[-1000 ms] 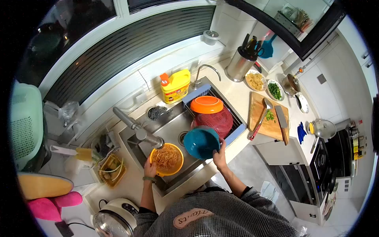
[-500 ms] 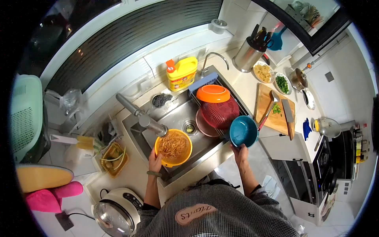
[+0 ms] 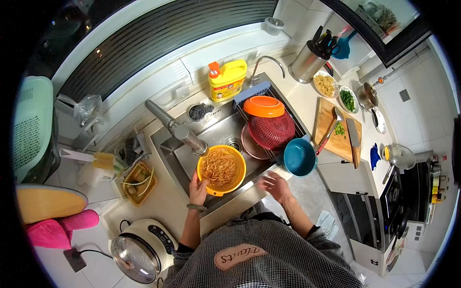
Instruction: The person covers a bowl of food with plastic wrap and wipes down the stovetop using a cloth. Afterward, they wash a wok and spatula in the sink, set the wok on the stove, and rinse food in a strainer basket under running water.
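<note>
My left hand (image 3: pixel 198 190) grips the near left rim of a yellow colander (image 3: pixel 238 178), which is over the front of the sink (image 3: pixel 224 126), beside the faucet head (image 3: pixel 191 140). Thin brownish pieces (image 3: pixel 218 167) lie in the colander; their exact kind I cannot make out. Between the colander and a teal bowl (image 3: pixel 299 158), my right hand (image 3: pixel 277 186) holds nothing, fingers apart and slightly blurred. The teal bowl rests at the sink's right front edge, its inside facing up. A red basket (image 3: pixel 272 130) and an orange dish (image 3: pixel 263 106) sit on the rack behind it.
A yellow detergent bottle (image 3: pixel 227 81) stands behind the sink. To the right, a cutting board (image 3: pixel 331 140) carries a cleaver (image 3: pixel 354 134) and a spoon (image 3: pixel 332 126), near dishes of chopped food. A small yellow basket (image 3: pixel 139 183) and an electric cooker (image 3: pixel 144 247) are on the left.
My right hand has let go of the teal bowl and moved left, toward the colander. The colander has shifted right, away from under the faucet, in my left hand.
</note>
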Demonstrator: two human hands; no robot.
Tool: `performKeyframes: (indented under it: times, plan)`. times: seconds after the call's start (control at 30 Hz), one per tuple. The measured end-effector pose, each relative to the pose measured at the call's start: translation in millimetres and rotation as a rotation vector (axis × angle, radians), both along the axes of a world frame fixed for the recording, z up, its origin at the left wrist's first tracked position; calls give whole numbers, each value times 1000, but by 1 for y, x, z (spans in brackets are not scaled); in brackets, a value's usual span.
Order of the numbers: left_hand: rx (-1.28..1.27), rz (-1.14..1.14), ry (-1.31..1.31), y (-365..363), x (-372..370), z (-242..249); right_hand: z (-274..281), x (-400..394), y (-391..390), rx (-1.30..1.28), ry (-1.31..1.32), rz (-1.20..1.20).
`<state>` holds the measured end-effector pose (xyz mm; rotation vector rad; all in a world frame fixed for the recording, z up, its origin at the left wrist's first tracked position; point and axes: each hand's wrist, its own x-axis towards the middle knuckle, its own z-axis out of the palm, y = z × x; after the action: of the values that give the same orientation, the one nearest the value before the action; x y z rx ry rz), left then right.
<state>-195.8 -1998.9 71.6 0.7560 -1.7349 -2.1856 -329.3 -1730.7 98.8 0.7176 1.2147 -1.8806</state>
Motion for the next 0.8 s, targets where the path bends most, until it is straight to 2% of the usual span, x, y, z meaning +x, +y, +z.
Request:
performKeyframes:
  times: [0.03,0.1,0.17,0.23,0.27,0.33,0.37,0.4,0.43,0.5,0.57,0.63,0.8]
  plan:
    - [59,25,-29,4,-2,9,15,3,-20,-64,47,182]
    - [103,56,-2,16,-8,32,26,10,-51,-30,165,384]
    - [142,88,26,18,-10,37,14,17,-73,53,282,432]
    - [143,53,25,17,-9,31,8,20,-80,161,514,501]
    - [139,56,25,16,-6,23,2,21,-80,156,514,503]
    - [-317,119,-144,14,0,3,-8,21,-81,307,706,553]
    - [-544,148,-230,13,3,-5,-10,22,-81,304,703,554]
    - [-778,275,-222,20,-4,38,-6,22,-81,347,737,571]
    - [-780,274,-224,22,-10,57,-2,22,-82,390,769,588]
    - [-1137,58,-164,25,-20,77,2,24,-82,415,791,591]
    - [-1114,110,-130,33,-41,81,7,27,-82,441,818,599]
    - [-1163,-34,-93,35,-56,74,14,30,-87,391,833,517]
    - [-1158,-127,-137,42,-77,57,26,33,-90,371,800,530]
